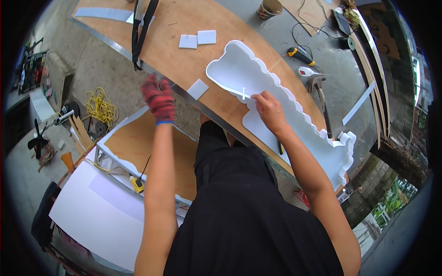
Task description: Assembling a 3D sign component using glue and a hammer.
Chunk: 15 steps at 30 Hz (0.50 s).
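My right hand (270, 110), bare, pinches the thin white edge strip (225, 88) of a large white tray-like piece with a wavy raised rim (285, 92). A small white cross-shaped bit (243, 94) sits at that strip, just left of the fingertips. My left hand (159, 99), in a red glove with a blue cuff, hangs over the near table edge. Its fingers are partly apart, slightly blurred, and nothing shows in them. Just beyond it, a black two-armed tool like a flat iron (142, 34) lies across the edge. A white square (198, 89) rests between both hands.
The wooden board (184, 69) bears two more white squares (206, 37). Farther right are a yellow-black tool (301, 56), a white bottle (307, 71), a hammer (321, 92) and a cup (269, 8). Behind my left arm are a framed panel (138, 147) and coiled yellow cord (101, 106).
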Tool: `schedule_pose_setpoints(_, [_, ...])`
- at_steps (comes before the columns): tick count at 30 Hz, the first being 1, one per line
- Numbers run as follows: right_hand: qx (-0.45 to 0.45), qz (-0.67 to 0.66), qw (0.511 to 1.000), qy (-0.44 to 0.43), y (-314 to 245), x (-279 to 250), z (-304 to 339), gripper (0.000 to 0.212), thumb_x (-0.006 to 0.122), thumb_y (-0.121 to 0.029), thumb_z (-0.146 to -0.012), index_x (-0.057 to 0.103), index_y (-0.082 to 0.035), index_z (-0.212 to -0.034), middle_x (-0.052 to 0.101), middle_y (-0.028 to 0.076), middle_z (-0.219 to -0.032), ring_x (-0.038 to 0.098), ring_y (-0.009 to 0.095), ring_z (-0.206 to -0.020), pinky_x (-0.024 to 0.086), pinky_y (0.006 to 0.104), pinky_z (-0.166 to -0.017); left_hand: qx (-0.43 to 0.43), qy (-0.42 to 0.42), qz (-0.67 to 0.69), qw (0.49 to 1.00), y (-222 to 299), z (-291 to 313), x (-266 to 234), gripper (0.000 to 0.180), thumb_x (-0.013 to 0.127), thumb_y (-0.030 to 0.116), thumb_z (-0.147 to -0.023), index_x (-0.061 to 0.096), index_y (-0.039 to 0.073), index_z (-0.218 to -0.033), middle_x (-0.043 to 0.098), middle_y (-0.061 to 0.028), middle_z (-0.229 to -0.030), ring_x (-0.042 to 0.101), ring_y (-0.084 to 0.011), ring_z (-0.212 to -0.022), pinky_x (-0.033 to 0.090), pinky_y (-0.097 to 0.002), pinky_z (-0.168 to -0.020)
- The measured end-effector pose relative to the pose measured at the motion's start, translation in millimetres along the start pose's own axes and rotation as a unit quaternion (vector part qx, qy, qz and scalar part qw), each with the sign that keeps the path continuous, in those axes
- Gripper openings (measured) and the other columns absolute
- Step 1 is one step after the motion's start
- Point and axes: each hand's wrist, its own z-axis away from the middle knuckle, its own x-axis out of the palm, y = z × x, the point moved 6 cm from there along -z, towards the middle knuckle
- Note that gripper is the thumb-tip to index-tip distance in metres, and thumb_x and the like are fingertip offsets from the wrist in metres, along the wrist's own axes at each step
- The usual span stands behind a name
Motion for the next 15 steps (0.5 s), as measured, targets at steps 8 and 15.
schedule_pose_setpoints(8, [-0.011, 0.017, 0.999, 0.045, 4.2, -6.4, -19.2, 0.022, 0.069, 0.006, -0.09, 0.077, -0.007, -0.106, 0.065, 0.013, -0.095, 0.068, 0.034, -0.086, 0.056, 0.044, -0.076, -0.04, -0.191, 0.049, 0.98, 46.1, 133.0, 53.4, 0.038, 0.076, 0.016, -0.092, 0.07, 0.008, -0.129, 0.068, -0.0158, -0.117, 0.068, -0.0304, -0.109, 0.054, -0.0437, -0.099])
schedule_pose_setpoints(15, [-0.027, 0.059, 0.995, 0.076, 7.2, -6.7, -24.3, 0.022, 0.071, 0.004, -0.091, 0.077, -0.008, -0.108, 0.064, 0.011, -0.097, 0.067, 0.03, -0.083, 0.056, 0.0421, -0.074, 0.013, -0.279, -0.043, 0.959, 78.5, 139.9, 82.0, 0.052, 0.077, 0.028, -0.092, 0.068, 0.011, -0.141, 0.066, -0.0196, -0.129, 0.063, -0.0382, -0.121, 0.05, -0.0487, -0.107])
